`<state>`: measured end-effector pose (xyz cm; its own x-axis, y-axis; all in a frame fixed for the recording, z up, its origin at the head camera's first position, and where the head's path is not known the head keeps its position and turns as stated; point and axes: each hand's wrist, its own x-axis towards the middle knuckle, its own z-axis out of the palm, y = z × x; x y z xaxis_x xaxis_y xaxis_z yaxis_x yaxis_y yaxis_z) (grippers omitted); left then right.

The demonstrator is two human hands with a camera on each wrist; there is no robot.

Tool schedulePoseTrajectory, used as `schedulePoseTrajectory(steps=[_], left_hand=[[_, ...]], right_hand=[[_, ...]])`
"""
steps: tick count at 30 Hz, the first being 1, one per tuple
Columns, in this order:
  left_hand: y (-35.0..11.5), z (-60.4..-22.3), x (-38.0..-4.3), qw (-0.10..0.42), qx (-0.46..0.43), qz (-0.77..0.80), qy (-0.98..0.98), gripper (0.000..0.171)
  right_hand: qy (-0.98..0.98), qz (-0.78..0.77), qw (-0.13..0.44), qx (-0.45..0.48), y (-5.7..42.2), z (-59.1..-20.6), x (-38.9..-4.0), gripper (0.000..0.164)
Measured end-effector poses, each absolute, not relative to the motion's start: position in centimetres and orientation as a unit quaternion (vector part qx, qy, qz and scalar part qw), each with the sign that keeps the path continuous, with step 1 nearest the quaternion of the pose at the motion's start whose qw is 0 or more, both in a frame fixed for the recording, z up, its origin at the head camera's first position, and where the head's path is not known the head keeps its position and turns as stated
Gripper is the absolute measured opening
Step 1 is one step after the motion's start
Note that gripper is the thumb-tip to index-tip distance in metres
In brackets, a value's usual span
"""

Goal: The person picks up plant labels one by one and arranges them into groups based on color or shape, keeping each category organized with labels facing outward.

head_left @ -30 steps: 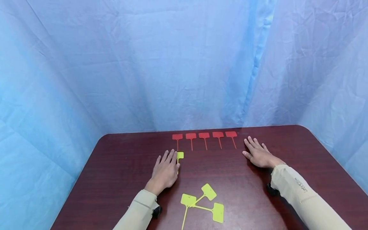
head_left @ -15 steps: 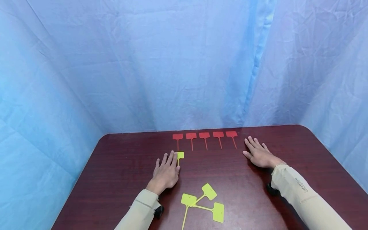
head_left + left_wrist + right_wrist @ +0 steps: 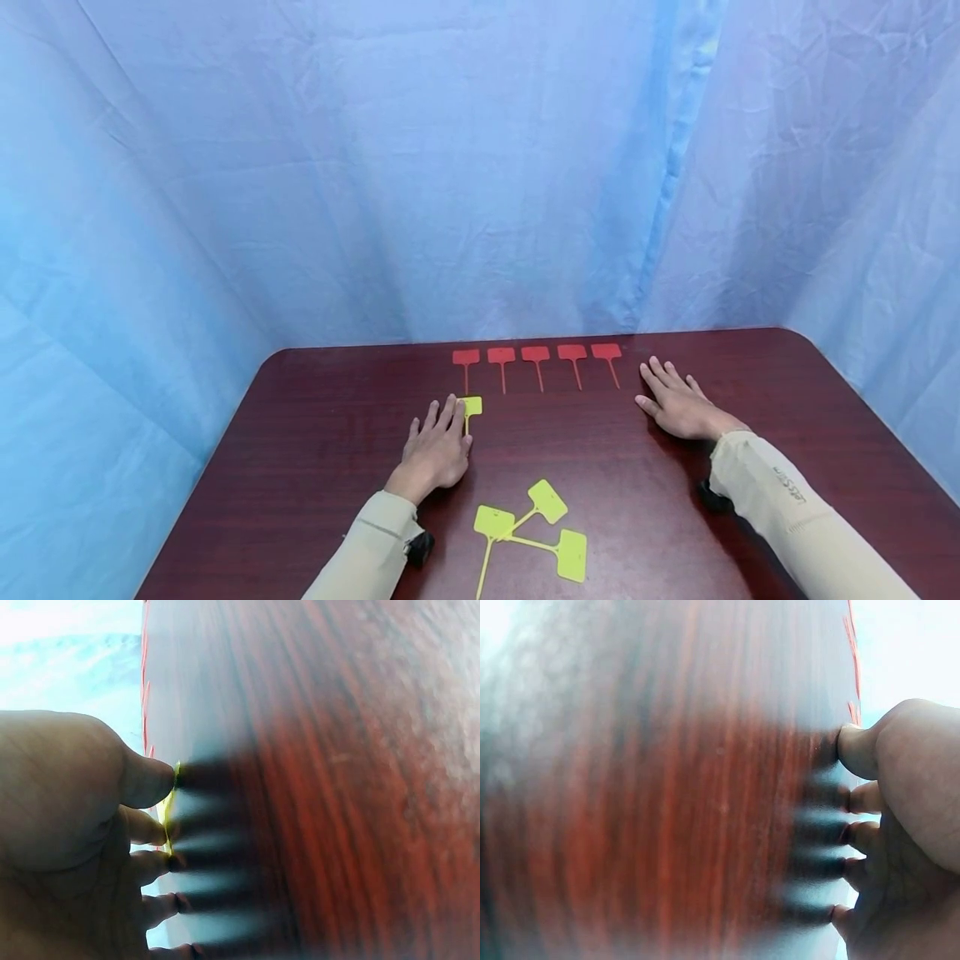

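In the head view my left hand (image 3: 433,454) lies palm down on the table, fingers straight and a little spread. Its thumb and forefinger touch a yellow flag-shaped tag (image 3: 472,406) with a thin stem, partly covered by the hand. The left wrist view shows this yellow tag (image 3: 169,806) edge-on under the fingertips, flat against the wood. My right hand (image 3: 681,408) rests at the far right with fingers spread, holding nothing. Close beyond the left fingertips stands the leftmost red tag (image 3: 466,358) of a row; the rightmost red tag (image 3: 606,351) is left of my right hand.
Three more yellow tags (image 3: 572,556) lie overlapping nearer the front, between my forearms. Several red tags (image 3: 536,355) form a line along the back edge of the dark wooden table (image 3: 315,433). Blue curtains (image 3: 480,167) hang behind and at both sides.
My left hand has drawn back very slightly, its thumb a little lower along the yellow tag's stem. The right hand and the tags stay in place; the head view has shifted slightly.
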<state>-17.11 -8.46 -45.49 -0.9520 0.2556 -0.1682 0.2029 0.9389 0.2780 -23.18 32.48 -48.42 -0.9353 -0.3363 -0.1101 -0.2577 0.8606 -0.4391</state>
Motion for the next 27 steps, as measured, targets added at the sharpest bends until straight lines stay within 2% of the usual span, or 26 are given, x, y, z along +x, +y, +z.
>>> schedulePoseTrajectory(steps=[4, 8, 19, 23, 27], left_hand=[[-8.6, -45.3, -17.1, 0.108, 0.117, 0.130, 0.979, 0.057], [-8.6, -45.3, -17.2, 0.111, 0.116, 0.130, 0.978, 0.057], [-8.8, -45.3, -17.4, 0.113, 0.124, 0.136, 0.976, 0.057], [-8.8, -45.1, -17.4, 0.116, 0.122, 0.132, 0.977, 0.057], [-8.7, -45.0, -17.5, 0.117, 0.121, 0.128, 0.977, 0.057]], right_hand=[[0.962, -0.205, 0.099, -0.153, 32.7, -48.9, -23.5, 0.082], [0.961, -0.209, 0.094, -0.152, 32.6, -48.3, -23.5, 0.080], [0.974, -0.154, 0.020, -0.167, 29.2, -45.6, -21.7, 0.061], [0.969, -0.150, -0.003, -0.197, 27.1, -45.3, -20.6, 0.050], [0.954, -0.160, -0.001, -0.254, 24.6, -45.3, -19.2, 0.040]])
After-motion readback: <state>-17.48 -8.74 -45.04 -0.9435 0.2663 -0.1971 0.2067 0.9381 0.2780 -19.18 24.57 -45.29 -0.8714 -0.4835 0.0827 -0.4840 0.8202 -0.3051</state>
